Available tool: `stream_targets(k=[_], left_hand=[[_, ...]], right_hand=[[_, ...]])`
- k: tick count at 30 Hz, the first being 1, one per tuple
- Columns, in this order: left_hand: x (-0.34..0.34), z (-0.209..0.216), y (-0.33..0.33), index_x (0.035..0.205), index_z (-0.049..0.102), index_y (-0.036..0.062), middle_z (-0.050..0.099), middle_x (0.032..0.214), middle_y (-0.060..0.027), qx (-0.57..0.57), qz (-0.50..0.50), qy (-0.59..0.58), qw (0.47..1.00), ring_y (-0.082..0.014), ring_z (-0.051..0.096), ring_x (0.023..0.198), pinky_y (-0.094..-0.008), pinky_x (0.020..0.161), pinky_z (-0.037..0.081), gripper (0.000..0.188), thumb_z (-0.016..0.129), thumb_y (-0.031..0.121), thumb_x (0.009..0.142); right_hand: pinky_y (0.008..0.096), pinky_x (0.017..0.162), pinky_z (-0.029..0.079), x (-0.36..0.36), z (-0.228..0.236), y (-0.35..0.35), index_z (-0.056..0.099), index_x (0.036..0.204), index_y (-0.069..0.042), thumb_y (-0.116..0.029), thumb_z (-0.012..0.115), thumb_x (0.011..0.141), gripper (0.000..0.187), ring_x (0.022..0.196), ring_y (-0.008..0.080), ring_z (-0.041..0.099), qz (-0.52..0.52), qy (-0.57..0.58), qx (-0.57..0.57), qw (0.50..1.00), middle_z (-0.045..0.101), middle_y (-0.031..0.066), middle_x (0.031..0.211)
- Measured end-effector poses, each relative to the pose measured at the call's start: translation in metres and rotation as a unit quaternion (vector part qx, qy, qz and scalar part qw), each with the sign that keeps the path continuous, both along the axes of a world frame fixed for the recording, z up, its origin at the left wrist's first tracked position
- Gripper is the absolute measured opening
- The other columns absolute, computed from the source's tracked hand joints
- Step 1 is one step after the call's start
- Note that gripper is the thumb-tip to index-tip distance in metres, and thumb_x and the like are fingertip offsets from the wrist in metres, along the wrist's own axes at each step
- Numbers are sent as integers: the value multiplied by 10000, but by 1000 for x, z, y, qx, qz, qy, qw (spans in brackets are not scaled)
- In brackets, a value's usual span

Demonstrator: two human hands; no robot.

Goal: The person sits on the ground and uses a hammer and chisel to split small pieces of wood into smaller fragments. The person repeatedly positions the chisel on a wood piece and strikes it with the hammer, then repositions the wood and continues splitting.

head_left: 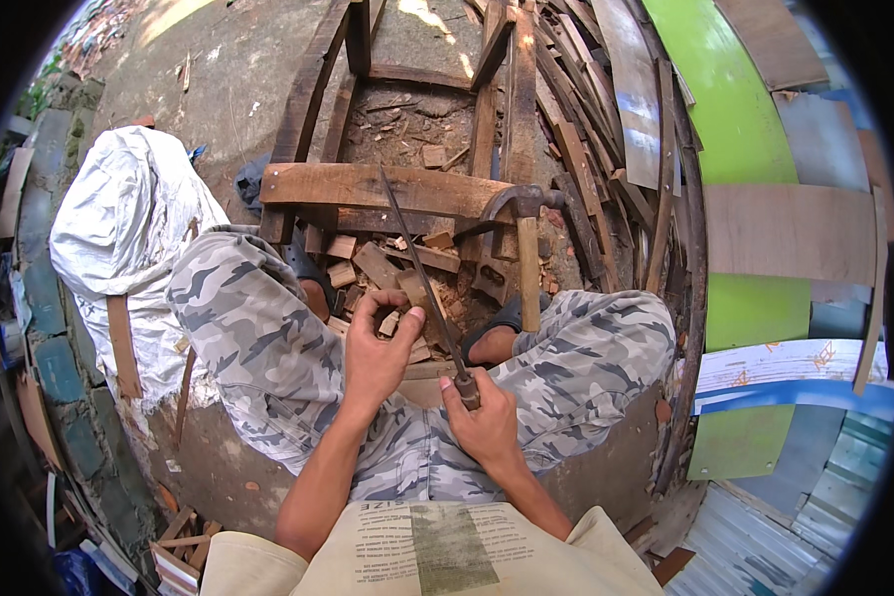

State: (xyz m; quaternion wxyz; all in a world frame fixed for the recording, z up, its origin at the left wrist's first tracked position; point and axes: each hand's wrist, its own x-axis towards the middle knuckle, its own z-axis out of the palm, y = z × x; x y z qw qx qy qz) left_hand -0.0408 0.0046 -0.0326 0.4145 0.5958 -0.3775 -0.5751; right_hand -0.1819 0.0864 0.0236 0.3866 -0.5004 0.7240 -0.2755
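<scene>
My left hand [379, 343] is closed, its thumb and fingers curled round a small pale piece of wood [389, 323]. In my right hand [484, 419] is the wooden handle of a long, narrow, dark-bladed tool [422, 266]; whether it is a file or a saw seen edge-on I cannot tell. The blade slants up and left, past my left fingertips, its tip over a wooden crosspiece [368, 191]. At the crosspiece's right end rests an adze-like tool [528, 278] with a hammer-shaped head, a curved blade and its handle pointing toward me.
Wood offcuts [375, 266] and chips lie between my feet, below a dark timber frame [310, 94]. A white sack [129, 214] stands at the left. Stacked wood strips [576, 149] and green panels [745, 308] line the right. My camouflage-trousered legs [258, 348] spread on both sides.
</scene>
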Motion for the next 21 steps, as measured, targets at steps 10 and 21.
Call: stream_targets(k=[10,21], left_hand=[[-6,67,-43,1223,562,4,511,1326,-168,-283,53,-108,952,-318,504,1294,-474,1081,429,361,709,139,923],[-55,102,-130,1590,228,413,8,1698,-88,-518,-317,-448,656,-357,-96,1548,-536,1235,-87,647,473,500,997]], right_hand=[[438,589,529,-1,-1,-5,601,894,12,-201,683,941,232,696,408,702,-5,12,27,1000,691,203,716],[480,618,520,4,6,-11,599,928,30,-171,657,923,210,734,457,679,4,2,49,999,675,246,727]])
